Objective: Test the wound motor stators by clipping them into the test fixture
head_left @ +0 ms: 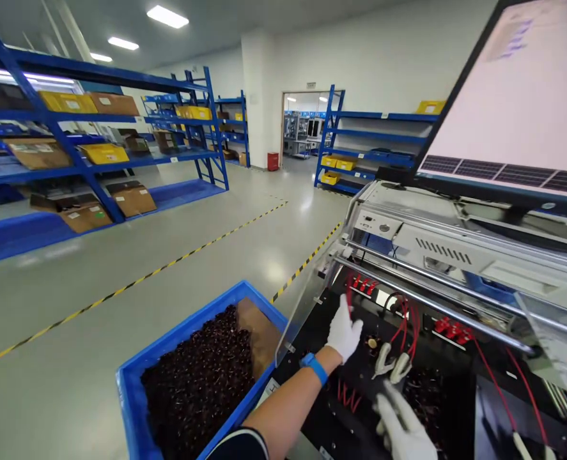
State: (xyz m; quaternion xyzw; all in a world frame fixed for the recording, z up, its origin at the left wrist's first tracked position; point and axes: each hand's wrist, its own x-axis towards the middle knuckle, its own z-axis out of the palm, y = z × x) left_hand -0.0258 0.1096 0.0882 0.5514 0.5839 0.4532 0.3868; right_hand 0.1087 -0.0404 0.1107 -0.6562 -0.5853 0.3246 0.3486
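I see the grey machine [484, 252] across the right of the frame, its black bench [318, 319] at lower right, then a blue tray [132, 409] at bottom centre-left. My right hand [403, 425], white-gloved and blurred, shows at lower right, fingers extended toward two white clips [401, 368] just above it; from here I cannot tell whether they hold anything. My left hand [344, 333], gloved too, sits right of centre, thumb spread, index finger close to a red wire [349, 295]; I cannot tell if it is gripped. Small dark parts [197, 383] heap the tray
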